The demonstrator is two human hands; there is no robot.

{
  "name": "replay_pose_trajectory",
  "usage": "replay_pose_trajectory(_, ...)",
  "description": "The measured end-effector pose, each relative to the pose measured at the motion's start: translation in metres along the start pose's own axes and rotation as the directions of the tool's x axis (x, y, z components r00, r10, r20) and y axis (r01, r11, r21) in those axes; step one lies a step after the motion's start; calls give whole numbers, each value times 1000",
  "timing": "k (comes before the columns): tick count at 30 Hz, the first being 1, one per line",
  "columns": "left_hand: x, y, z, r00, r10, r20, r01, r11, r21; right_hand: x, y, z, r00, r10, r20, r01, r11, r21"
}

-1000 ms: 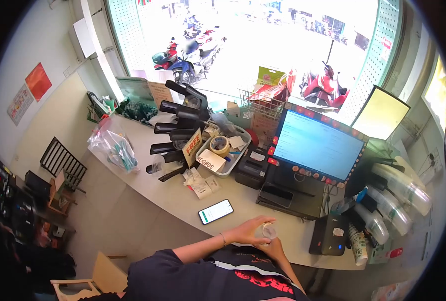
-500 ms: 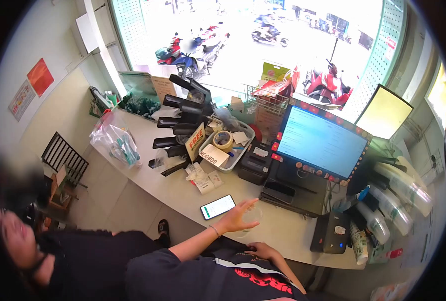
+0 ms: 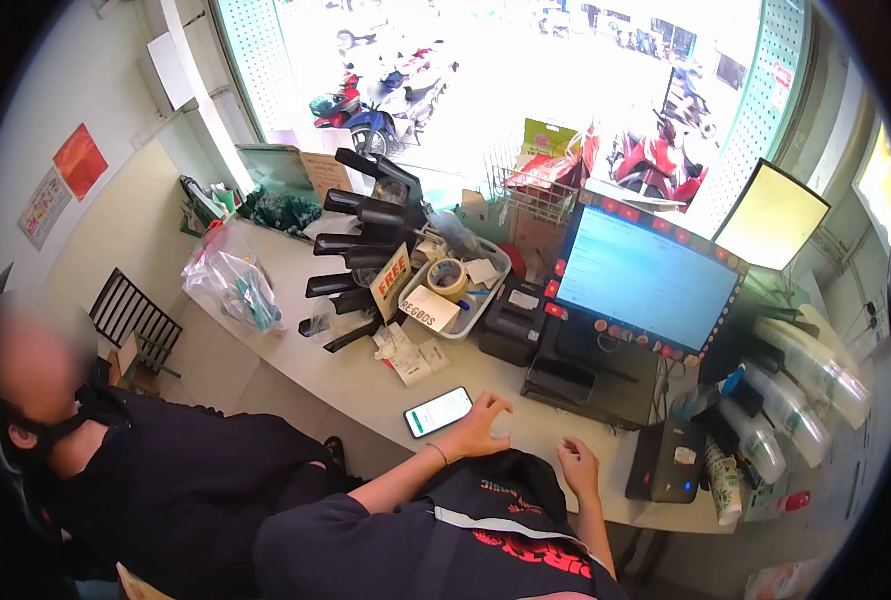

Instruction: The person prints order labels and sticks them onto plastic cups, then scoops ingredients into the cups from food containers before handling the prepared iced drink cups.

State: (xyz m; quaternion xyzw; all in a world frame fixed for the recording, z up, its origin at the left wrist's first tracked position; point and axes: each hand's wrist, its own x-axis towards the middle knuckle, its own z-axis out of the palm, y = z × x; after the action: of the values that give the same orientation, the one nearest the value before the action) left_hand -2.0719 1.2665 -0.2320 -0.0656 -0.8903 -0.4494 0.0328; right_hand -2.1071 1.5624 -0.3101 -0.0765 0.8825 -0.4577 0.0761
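Note:
Near the counter's front edge, my left hand (image 3: 480,427) is wrapped round a small clear cup (image 3: 501,426), which is partly hidden by the fingers. Just left of that hand lies a phone (image 3: 437,412) with a lit white screen, face up on the counter. My right hand (image 3: 577,465) is held over the front edge of the counter, left of a black box-shaped device (image 3: 665,462) with a blue light. Its fingers are loosely curled, and whether anything is between them is too small to tell.
A person (image 3: 165,490) in dark clothes stands close at the left. The counter (image 3: 335,385) bears a monitor (image 3: 650,283), a tray (image 3: 475,318) with tape, black dispensers (image 3: 365,250), receipts (image 3: 410,357), a plastic bag (image 3: 230,285) and stacked clear cups (image 3: 795,420). A slatted chair (image 3: 135,318) stands behind.
The other person has come in from the left. My hands, together round the cup a second ago, are now apart; the cup stays in my left hand and my right hand has moved right.

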Motion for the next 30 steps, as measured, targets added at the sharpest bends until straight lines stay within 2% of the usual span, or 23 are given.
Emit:
replay_pose_trajectory(1,1,1,-1,999,42,4,-42,999,-1,-7,9,1,988,-122,-95,93,958,-270)
replay_pose_trajectory(2,1,1,-1,996,84,10,-84,996,-4,-14,21,6,987,-132,-96,102,958,-267)
replay_pose_trajectory(4,2,0,1,999,45,19,-44,999,-9,-22,55,19,935,-299,-192,170,850,-499)
replay_pose_trajectory(5,5,1,1,996,-32,79,20,990,139,-25,76,25,911,-373,-176,210,786,-581)
replay_pose_trajectory(6,8,5,1,986,-115,125,75,955,286,-24,82,24,909,-375,-183,205,783,-587)
replay_pose_trajectory(7,10,16,-3,994,-73,87,31,910,412,-23,85,26,909,-369,-194,189,780,-596)
replay_pose_trajectory(8,16,17,0,994,-66,92,22,910,415,-22,86,30,910,-359,-206,172,780,-601)
replay_pose_trajectory(10,23,14,8,993,87,-81,-47,914,404,-23,88,32,913,-346,-216,157,786,-597)
replay_pose_trajectory(11,26,10,13,993,96,-73,-59,914,402,-22,88,30,916,-338,-217,148,786,-600)
replay_pose_trajectory(13,32,7,23,986,120,-115,-45,856,515,-22,89,30,910,-348,-227,151,786,-599)
replay_pose_trajectory(14,33,8,27,986,132,-104,-62,859,508,-21,90,29,904,-363,-227,165,785,-596)
replay_pose_trajectory(16,33,8,27,988,38,-149,25,917,398,-21,91,27,901,-368,-232,162,779,-606)
replay_pose_trajectory(20,35,11,23,989,99,-109,-40,893,448,-22,88,27,889,-388,-242,171,773,-610)
replay_pose_trajectory(22,34,14,23,991,46,-122,12,899,437,-23,84,26,891,-376,-254,155,778,-609)
replay_pose_trajectory(30,34,17,24,989,49,-140,8,925,381,-23,69,20,881,-372,-292,138,793,-593)
